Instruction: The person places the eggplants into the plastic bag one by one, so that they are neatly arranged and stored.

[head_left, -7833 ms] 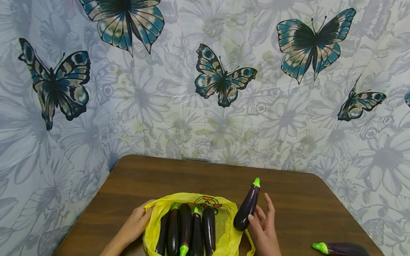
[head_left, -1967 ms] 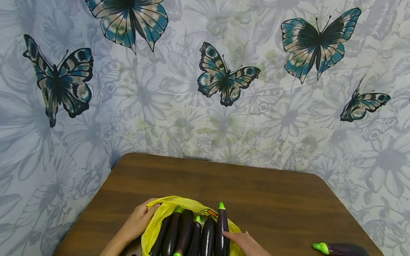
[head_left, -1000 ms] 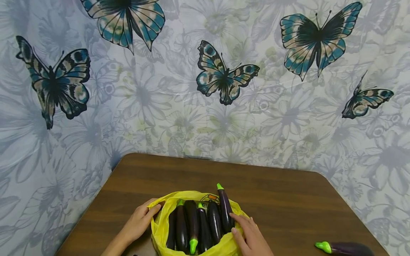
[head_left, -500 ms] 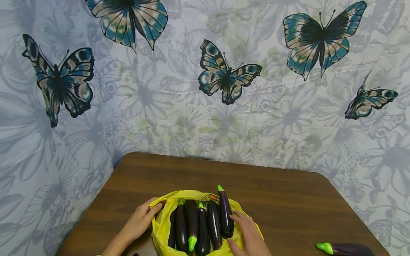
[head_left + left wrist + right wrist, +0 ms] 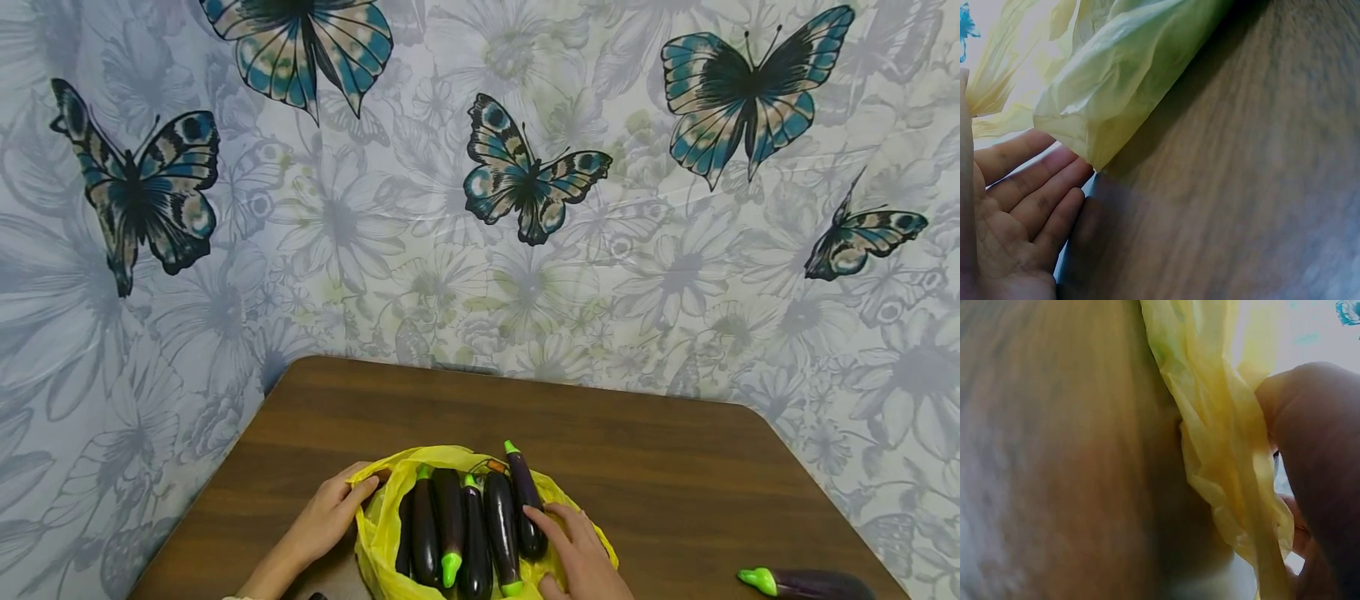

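Observation:
In the head view, a yellow plastic bag [image 5: 375, 533] lies with its mouth toward me, and several dark purple eggplants [image 5: 450, 517] stand side by side in it. Some green stems point up, others down. My left hand [image 5: 324, 517] holds the bag's left rim, thumb inside and fingers behind; the left wrist view shows those fingers nearly straight against the bag [image 5: 1116, 87]. My right hand [image 5: 581, 550] reaches over the right rim, its index finger touching the rightmost eggplant [image 5: 527, 492], whose stem rises above the rim. The bag [image 5: 1229, 444] hides much of that hand in the right wrist view.
One loose eggplant [image 5: 821, 583] lies on the brown wooden table [image 5: 637, 450] at the right, green stem toward the bag. A small dark object [image 5: 318, 596] shows at the bottom edge left of the bag. Behind the table hangs a butterfly-patterned wall covering [image 5: 420, 275].
Earlier my right hand held an eggplant beside the bag; it now stands in the bag at the right. Lately that eggplant shifted slightly left, and a green stem appeared low on its neighbour.

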Available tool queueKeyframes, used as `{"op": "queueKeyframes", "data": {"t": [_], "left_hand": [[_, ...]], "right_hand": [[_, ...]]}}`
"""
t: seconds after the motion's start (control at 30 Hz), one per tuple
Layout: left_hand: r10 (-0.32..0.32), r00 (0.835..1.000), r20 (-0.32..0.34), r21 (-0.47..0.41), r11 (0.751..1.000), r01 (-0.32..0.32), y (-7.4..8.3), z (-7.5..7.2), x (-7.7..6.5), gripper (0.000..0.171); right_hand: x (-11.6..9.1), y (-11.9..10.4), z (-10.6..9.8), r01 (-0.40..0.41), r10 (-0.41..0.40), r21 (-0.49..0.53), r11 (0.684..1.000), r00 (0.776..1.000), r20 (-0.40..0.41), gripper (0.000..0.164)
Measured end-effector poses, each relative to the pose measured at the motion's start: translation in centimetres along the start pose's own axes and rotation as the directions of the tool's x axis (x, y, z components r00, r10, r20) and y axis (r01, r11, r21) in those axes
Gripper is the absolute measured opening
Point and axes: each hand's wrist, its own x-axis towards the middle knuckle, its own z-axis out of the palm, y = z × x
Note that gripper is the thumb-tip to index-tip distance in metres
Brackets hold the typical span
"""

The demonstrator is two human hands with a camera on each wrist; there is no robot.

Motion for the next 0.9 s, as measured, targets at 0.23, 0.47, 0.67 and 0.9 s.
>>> {"op": "queueKeyframes", "data": {"t": [0.23, 0.47, 0.67, 0.9], "left_hand": [[0.013, 1.0, 0.011, -0.005, 1.0, -0.013, -0.06, -0.15, -0.01, 0.032], [-0.003, 1.0, 0.004, -0.003, 1.0, 0.003, -0.1, -0.04, 0.07, 0.032], [-0.008, 1.0, -0.004, 0.004, 1.0, 0.008, -0.08, 0.1, 0.13, 0.031], [-0.005, 1.0, -0.001, 0.014, 1.0, 0.005, -0.08, 0.03, 0.23, 0.032]], "right_hand": [[0.23, 0.17, -0.03, -0.018, 0.018, 0.004, 1.0, 1.0, 0.001, 0.073], [0.35, 0.28, -0.29, -0.046, 0.042, 0.128, 0.991, 0.999, 0.03, 0.072], [0.26, 0.46, -0.23, -0.018, 0.011, 0.182, 0.983, 0.999, 0.04, 0.084], [0.63, 0.71, -0.26, 0.11, -0.102, 0.134, 0.985, 0.993, -0.065, 0.079]]}}
